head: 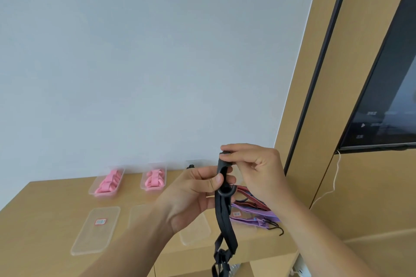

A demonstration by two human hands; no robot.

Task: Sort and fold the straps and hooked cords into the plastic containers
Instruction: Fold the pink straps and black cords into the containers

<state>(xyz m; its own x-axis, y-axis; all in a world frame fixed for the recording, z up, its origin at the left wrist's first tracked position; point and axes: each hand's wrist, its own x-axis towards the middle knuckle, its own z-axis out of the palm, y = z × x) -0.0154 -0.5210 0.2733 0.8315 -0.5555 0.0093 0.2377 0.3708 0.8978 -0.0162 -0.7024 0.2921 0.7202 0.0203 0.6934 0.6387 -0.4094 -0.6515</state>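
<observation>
A black strap point(222, 216) with a round ring hangs in front of me above the wooden table point(45, 220). My left hand point(193, 195) pinches it just above the ring, thumb in front. My right hand point(252, 168) pinches the folded top end. The strap's tail drops below the table edge. Two clear plastic containers point(107, 181) point(154, 179) at the back hold folded pink straps. Behind my hands sits a third container point(195, 163) with something black in it, mostly hidden. A pile of purple and red hooked cords point(256, 211) lies on the table under my right wrist.
Three clear lids lie flat on the table: one at the left point(96, 229), one in the middle point(139, 213), one partly under my left hand point(195, 231). A pale wall stands behind. A dark screen point(387, 96) hangs on the wood panel at right, with a white cable point(333, 182) below.
</observation>
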